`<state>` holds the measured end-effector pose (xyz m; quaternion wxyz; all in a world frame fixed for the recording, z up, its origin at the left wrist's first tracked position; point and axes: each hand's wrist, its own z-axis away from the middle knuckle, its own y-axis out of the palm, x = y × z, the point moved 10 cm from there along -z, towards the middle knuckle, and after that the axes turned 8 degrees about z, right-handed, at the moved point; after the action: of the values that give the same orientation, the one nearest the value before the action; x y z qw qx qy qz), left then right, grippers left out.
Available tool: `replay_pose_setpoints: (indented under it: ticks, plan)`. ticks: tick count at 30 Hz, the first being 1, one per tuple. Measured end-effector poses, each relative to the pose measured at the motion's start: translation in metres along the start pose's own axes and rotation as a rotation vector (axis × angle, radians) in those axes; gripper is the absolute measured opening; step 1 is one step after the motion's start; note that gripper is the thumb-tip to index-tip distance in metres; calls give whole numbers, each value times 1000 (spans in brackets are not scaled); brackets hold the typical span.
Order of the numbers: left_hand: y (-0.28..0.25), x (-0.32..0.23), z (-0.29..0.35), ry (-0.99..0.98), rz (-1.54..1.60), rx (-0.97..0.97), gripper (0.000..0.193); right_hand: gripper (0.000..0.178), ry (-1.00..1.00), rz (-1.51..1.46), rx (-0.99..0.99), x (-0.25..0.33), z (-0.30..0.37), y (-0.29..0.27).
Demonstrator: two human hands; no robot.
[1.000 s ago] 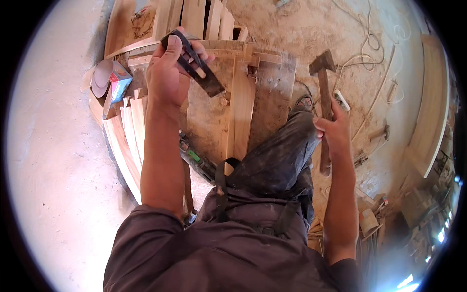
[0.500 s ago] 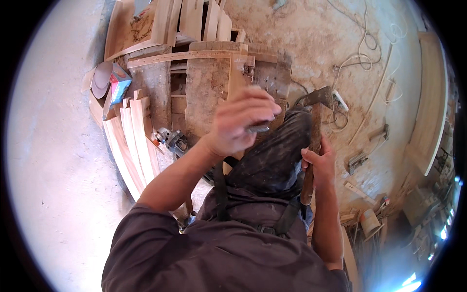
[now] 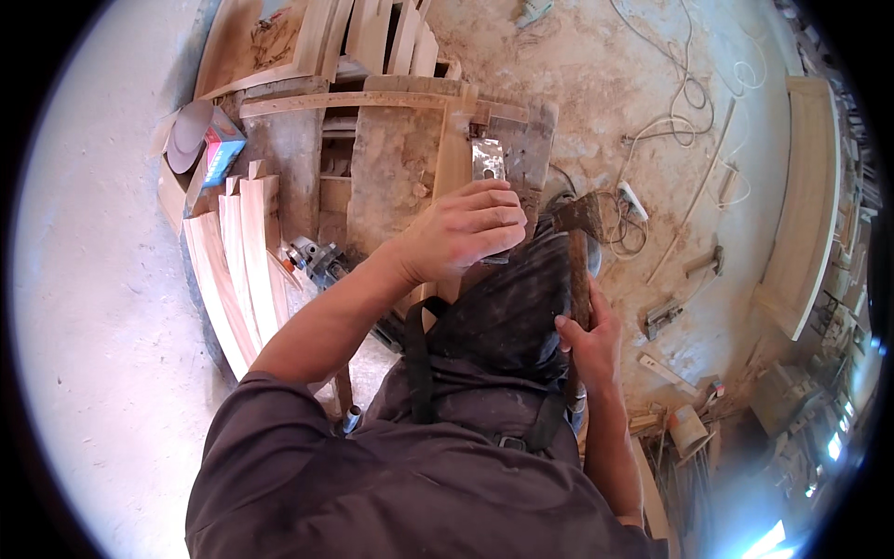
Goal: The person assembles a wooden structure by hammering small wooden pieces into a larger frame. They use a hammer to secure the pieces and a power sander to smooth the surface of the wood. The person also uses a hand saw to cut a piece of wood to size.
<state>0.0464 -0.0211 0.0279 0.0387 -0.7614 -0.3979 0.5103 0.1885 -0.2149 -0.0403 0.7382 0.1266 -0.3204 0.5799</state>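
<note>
My left hand [image 3: 466, 228] is closed around a flat, shiny metal blade [image 3: 489, 156] with a slot in it, which looks like a plane iron. The blade points away from me, and a dark end shows below my fingers. It is over the far end of a wooden piece [image 3: 454, 140] on the worn workbench [image 3: 396, 172]; whether they touch I cannot tell. My right hand [image 3: 594, 340] grips the wooden handle of a hatchet [image 3: 579, 216]. Its dark metal head is at the far end, beside my knee.
Pale shaped wood strips [image 3: 251, 252] stand left of the bench, near a power tool [image 3: 315, 261] and a small box [image 3: 222, 149]. Boards [image 3: 321, 37] lie beyond. On the right floor are a cable [image 3: 684, 121], a hammer [image 3: 705, 261] and a long wooden panel [image 3: 801, 205].
My left hand has come down and the blade has turned, so its broad face now shows beyond the fingers. My right hand and the hatchet have shifted slightly left in view.
</note>
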Motion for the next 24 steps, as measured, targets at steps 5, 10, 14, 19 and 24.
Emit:
replay_pose_setpoints:
  ticks: [5,10,14,19,24]
  plan:
    - [-4,3,-5,-30,-22,38,24,43,-338,316,-207,19,24,-18]
    - [4,11,0,3,-63,47,24,12,-569,442,-262,43,19,-22]
    - [0,14,8,34,-93,24,28,19,-828,780,-251,77,23,-5]
    - [-4,16,9,49,-85,9,33,29,-1158,991,-102,103,17,36]
    - [-3,18,11,98,-97,57,33,24,-1050,1022,-142,106,6,42]
